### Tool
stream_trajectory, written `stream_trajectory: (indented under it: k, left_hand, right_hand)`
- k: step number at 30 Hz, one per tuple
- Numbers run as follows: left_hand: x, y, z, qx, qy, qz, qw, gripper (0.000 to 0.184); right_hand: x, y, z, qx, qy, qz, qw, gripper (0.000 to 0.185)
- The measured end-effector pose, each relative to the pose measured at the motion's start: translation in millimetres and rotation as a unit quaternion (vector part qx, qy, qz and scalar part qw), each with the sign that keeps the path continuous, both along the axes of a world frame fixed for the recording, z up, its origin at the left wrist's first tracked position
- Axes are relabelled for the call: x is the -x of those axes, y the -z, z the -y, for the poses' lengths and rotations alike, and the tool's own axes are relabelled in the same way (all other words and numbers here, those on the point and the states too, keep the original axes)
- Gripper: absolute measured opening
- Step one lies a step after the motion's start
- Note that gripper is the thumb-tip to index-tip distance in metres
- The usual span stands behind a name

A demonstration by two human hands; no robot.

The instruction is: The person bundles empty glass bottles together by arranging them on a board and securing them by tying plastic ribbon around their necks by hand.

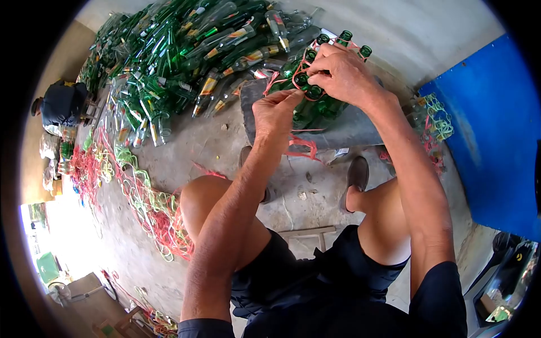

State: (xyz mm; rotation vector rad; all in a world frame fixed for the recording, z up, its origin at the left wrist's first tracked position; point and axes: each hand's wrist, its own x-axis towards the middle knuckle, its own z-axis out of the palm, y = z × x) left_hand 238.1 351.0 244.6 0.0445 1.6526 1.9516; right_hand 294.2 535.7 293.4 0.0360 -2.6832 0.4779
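A cluster of green glass bottles (321, 110) stands on a low grey slab (360, 134) in front of me, with pink string (297, 70) looped around the necks. At the left side of the cluster, my left hand (276, 110) has its thumb and fingers pinched together by the string. Above the bottle mouths, my right hand (341, 73) is closed with curled fingers, touching the string among the necks. What lies between its fingertips is too small to tell. A loose pink strand (304, 147) hangs over the slab's near edge.
A large pile of green bottles (186, 50) lies at the upper left. Tangled pink and green string (152, 211) spreads over the floor at left. Another person (63, 104) sits at far left. A blue panel (484, 135) stands at right, with more string (438, 115) beside it.
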Motion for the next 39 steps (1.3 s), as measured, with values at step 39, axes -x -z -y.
stream_trajectory:
  k: [39]
  left_hand:
    - [37,9,16,-0.031,0.023,-0.015,0.999,0.017]
  right_hand:
    - [53,6,-1,0.052,-0.013,0.013,0.998,0.02]
